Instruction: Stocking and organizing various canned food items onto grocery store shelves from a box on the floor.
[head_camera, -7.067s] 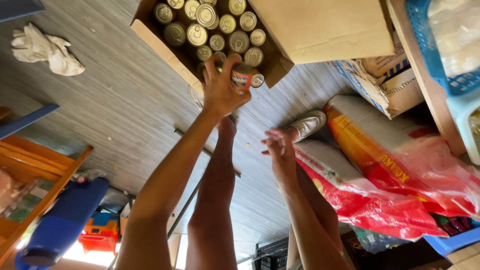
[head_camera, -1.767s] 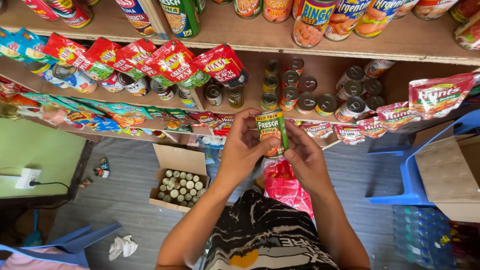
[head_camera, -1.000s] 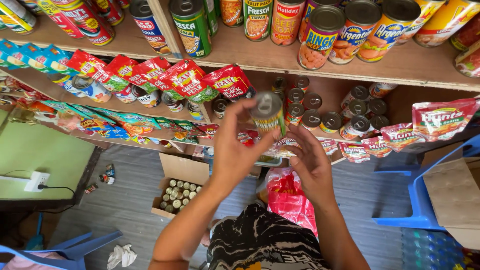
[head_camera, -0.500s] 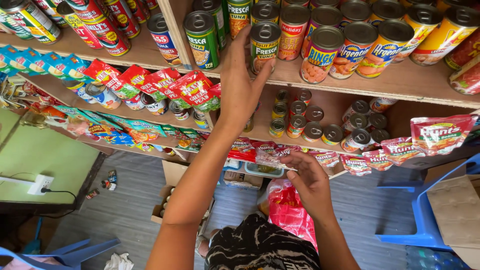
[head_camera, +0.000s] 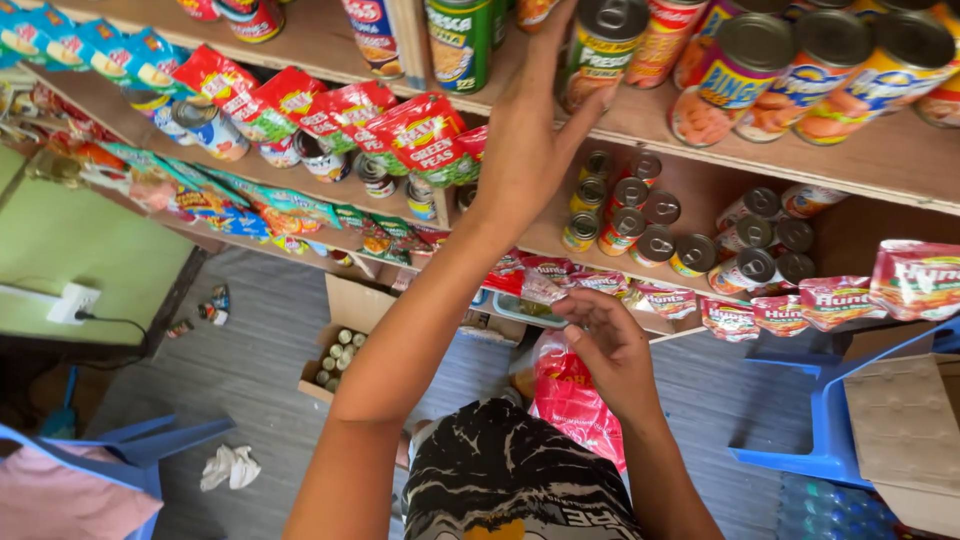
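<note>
Green-labelled can (head_camera: 603, 48) now shelved, upright.

Since 1.8 s ago the green can (head_camera: 600, 50) has gone from both hands at chest level up to the top shelf (head_camera: 650, 120), at 12 o'clock. The left hand (head_camera: 525, 150) has followed it up, fingers (head_camera: 590, 100) against it. The right hand (head_camera: 610, 340) has dropped away, empty.

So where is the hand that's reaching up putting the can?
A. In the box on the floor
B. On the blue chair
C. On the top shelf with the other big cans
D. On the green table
C. The left hand rests on a can standing on the top shelf among the other tall cans.
</note>
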